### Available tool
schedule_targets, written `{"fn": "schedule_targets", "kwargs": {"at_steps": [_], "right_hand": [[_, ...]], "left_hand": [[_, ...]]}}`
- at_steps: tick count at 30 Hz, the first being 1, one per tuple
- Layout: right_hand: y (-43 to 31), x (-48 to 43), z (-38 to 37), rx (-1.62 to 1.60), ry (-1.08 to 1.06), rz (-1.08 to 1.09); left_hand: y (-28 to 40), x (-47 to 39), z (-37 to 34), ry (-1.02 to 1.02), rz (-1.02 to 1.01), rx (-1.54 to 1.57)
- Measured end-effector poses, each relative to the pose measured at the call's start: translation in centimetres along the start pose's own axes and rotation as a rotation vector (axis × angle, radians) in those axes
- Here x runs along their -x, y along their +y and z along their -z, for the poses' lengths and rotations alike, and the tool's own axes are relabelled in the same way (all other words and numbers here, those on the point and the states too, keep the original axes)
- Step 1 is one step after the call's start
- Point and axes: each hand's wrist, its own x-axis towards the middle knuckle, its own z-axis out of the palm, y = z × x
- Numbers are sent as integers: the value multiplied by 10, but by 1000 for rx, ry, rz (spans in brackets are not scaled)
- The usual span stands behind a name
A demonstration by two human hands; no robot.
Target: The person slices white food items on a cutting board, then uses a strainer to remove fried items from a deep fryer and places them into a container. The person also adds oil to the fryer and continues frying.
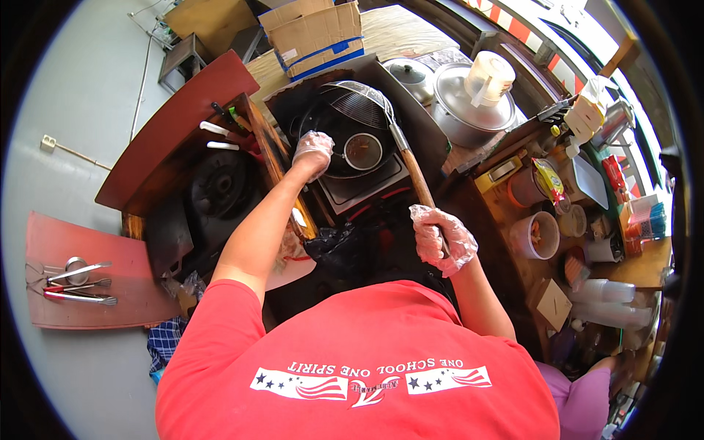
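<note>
Both hands wear clear plastic gloves. My right hand [444, 239] grips the wooden handle of a large wire skimmer [360, 107]. Its wire basket lies over the far side of a dark wok [330, 118] on a stove [352, 192]. In my left hand [314, 151], at the wok's left side, is the short handle of a small round fine-mesh strainer [363, 151]. That strainer is over the near part of the wok, with small brownish bits in it. What lies deeper in the wok is too dark to tell.
Lidded metal pots [467, 118] stand right of the wok's metal splash guard [426, 129]. Knives [217, 129] rest in a slot at left. Tongs [80, 286] lie on a red board [126, 297]. Tubs [534, 235] crowd the right shelf; a person in purple [583, 393] is at lower right.
</note>
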Motion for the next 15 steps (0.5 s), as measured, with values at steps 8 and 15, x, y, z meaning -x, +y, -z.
{"fn": "schedule_targets", "kwargs": {"at_steps": [8,15], "right_hand": [[-8,-9,-4,-6,65,-1],[-10,-18,2,-35,-36,-25]], "left_hand": [[-85,10,-41,348,61,265],[-81,67,41,464,74,96]]}}
